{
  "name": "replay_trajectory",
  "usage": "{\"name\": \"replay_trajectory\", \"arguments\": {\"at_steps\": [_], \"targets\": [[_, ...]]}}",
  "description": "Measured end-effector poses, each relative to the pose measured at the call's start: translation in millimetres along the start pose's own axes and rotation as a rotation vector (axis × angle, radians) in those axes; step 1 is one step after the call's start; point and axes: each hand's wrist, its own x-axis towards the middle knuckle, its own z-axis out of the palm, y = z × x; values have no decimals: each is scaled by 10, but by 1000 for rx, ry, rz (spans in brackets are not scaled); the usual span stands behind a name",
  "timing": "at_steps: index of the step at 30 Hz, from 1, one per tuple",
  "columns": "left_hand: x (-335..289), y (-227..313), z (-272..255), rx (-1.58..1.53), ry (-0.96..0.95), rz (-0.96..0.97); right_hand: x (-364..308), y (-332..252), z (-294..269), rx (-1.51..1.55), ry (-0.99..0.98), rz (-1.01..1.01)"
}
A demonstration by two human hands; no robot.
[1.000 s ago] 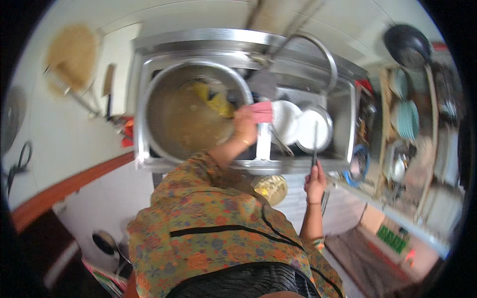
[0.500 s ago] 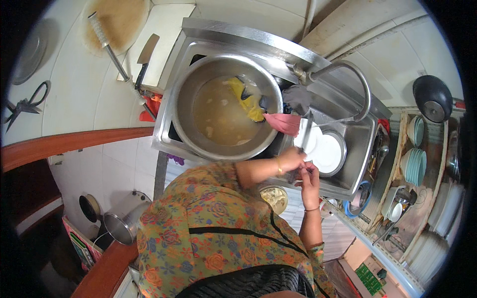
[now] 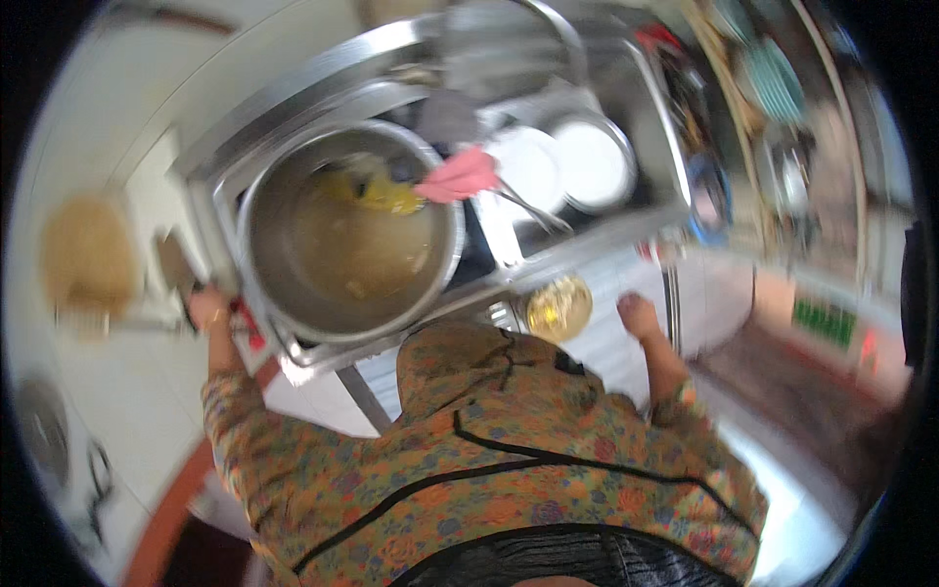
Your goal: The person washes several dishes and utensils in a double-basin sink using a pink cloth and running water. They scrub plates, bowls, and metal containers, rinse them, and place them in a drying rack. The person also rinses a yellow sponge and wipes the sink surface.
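Over at the left, my left hand [image 3: 207,310] is closed at the dark handle of a knife with a broad blade [image 3: 174,260], beside a white block [image 3: 156,191]; motion blurs its edges. My right hand [image 3: 638,315] is held low in front of the sink, fingers curled in; whatever may be inside is hidden. A bowl of pale, yellowish food [image 3: 559,307] is the nearest thing to it. Across the sink's divider lies a thin metal utensil [image 3: 536,211], touching a pink cloth [image 3: 458,176] draped on the rim of a large steel pot [image 3: 256,210].
Murky water and a yellow cloth [image 3: 391,196] fill part of the pot. White plates [image 3: 526,168] sit in the sink basin, under a curved tap [image 3: 572,44]. A rack with green bowls [image 3: 775,83] stands at the right, near a blue basin [image 3: 710,201].
My hands have parted. The left moved from above the sink's front edge to the knife; the right drew back to the right. The metal utensil now lies on the divider. The view has shifted.
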Motion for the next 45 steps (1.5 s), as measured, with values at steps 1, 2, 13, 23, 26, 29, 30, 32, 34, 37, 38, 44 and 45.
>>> {"name": "replay_trajectory", "arguments": {"at_steps": [1,2,13,23,26,29,30,32,34,37,38,44,45], "targets": [[100,-62,-3,29,7,64,-23,36,59,61,-8,64],[204,-76,-42,113,-103,89,-128,53,80,262,-13,314],[-359,1277,-316,59,474,70,-483,-326,88,463,7,563],[-1485,2547,-267,-379,287,880,-1053,-351,435,656,-79,772],[-1799,2798,-322,-493,244,1025,-1179,-381,432,784,-90,844],[-1985,3065,-322,-550,228,1077,-1300,-420,411,814,-69,854],[-2037,3143,-309,-608,202,1092,-1336,-427,406,815,-79,861],[-2120,3337,-280,-706,136,1120,-1378,-424,396,818,-79,833],[-2212,3626,-243,-919,-1,1196,-1355,-405,377,797,-104,841],[-2491,4194,-193,-1170,-529,1004,-1105,-384,278,624,-82,725],[-2586,4422,-181,-1224,-791,862,-982,-391,210,530,-83,703],[-2775,5759,-39,-1508,-1912,-398,299,-722,-466,539,278,341],[-2780,5933,2,-1524,-1941,-411,540,-802,-576,646,299,288]]}}
